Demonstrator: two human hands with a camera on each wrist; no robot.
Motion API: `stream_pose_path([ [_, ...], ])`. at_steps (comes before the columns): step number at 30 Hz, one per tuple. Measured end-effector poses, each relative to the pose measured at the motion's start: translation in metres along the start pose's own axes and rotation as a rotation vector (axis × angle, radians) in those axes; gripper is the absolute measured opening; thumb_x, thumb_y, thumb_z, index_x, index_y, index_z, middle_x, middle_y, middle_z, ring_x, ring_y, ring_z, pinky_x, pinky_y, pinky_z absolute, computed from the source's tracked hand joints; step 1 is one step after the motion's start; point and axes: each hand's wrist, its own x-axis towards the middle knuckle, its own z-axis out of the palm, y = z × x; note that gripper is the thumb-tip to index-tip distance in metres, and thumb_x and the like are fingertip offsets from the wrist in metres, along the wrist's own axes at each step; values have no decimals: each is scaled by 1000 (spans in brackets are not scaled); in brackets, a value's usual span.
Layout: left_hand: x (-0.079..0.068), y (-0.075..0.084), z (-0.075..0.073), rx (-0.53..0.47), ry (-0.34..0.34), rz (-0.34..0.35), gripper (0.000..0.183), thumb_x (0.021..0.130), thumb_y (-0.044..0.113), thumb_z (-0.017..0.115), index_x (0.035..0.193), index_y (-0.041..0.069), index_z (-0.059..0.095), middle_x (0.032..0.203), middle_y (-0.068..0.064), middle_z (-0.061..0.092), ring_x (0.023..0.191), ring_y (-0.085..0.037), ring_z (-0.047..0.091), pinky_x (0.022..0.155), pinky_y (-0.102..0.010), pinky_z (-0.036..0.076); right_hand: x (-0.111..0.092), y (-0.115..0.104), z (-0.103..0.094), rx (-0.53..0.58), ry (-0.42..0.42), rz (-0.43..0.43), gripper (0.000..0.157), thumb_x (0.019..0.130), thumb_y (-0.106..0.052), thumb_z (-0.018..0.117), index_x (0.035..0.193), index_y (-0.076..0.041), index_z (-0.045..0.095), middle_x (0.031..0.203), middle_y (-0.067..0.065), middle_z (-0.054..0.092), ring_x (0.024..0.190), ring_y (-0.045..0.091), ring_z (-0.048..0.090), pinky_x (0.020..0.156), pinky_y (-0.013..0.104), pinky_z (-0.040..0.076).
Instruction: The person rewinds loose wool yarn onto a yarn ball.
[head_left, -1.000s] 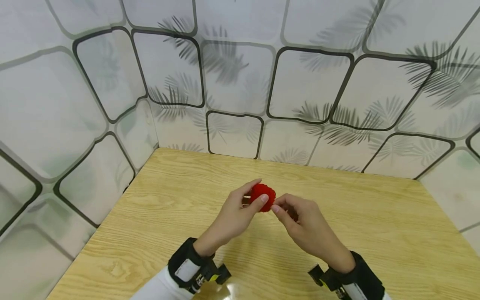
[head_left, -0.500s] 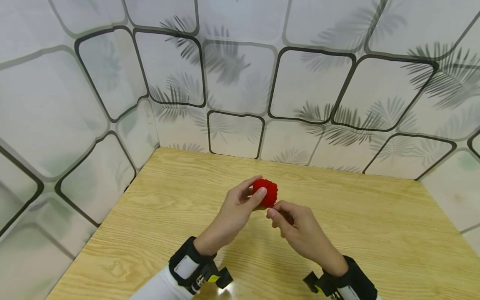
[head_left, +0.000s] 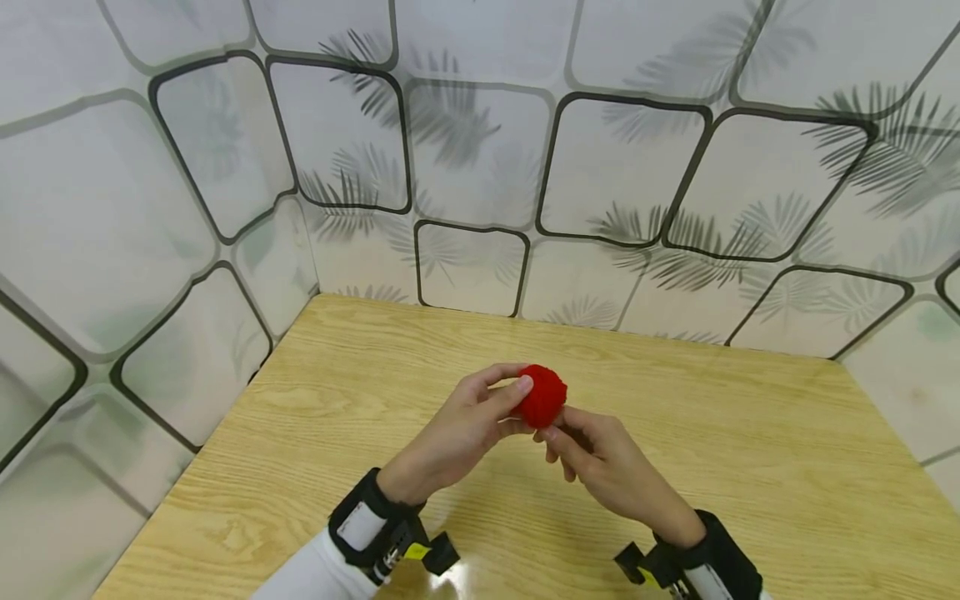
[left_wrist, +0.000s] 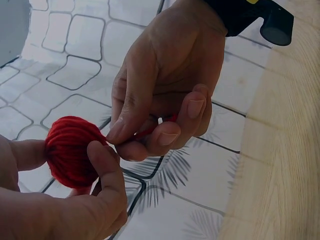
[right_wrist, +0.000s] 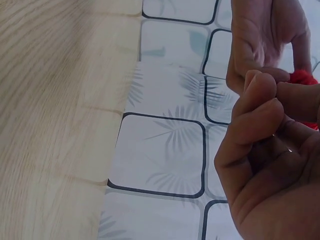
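A small ball of red yarn (head_left: 543,397) is held in the air above the table, between the thumb and fingers of my left hand (head_left: 457,425). The left wrist view shows the wound strands of the yarn ball (left_wrist: 75,150) clearly. Close on its right side, my right hand (head_left: 611,467) pinches a red yarn strand (left_wrist: 145,132) between thumb and forefinger. Part of that strand runs inside the curled fingers of the right hand (left_wrist: 165,85). In the right wrist view my right hand (right_wrist: 275,165) hides most of the ball.
A light wooden table (head_left: 300,467) lies beneath both hands. Behind it and on the left rise walls covered in patterned sheeting (head_left: 472,158) with dark outlines and leaf prints. Each wrist wears a black strap with a small camera (head_left: 442,552).
The ball has shifted slightly right and turned in my left fingers. My right hand has dropped a little lower and stays close beside the ball.
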Motion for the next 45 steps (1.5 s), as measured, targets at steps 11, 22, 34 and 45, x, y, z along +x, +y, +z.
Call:
stream_pose_path([
  [11,-5,4,-3,71,-108,-66,43,91,25,58,127,5,47,122,-19,50,106,-30,53,87,-42,45,-1,1,-11,16,-15,21,18,92,-21,56,105,-10,60,79,6,57,56,17,52,51,34,47],
  [22,-10,10,-3,256,-175,-105,37,89,22,60,124,12,52,111,-16,58,98,-30,58,83,-40,47,-1,-2,-20,159,-99,103,20,90,-21,58,101,-4,61,82,12,60,65,27,57,59,39,50],
  [34,-6,-5,-3,640,-12,-65,36,88,35,60,121,23,52,104,0,59,89,-19,59,69,-35,49,0,2,-11,-9,-81,110,35,87,-22,63,120,-12,55,112,2,60,95,19,58,79,33,49],
  [45,24,-41,-14,705,104,-168,43,87,38,60,118,10,51,97,-8,54,80,-20,58,64,-31,49,15,29,2,-247,-33,173,60,73,-27,76,124,-8,50,103,-1,58,88,15,56,72,28,49],
])
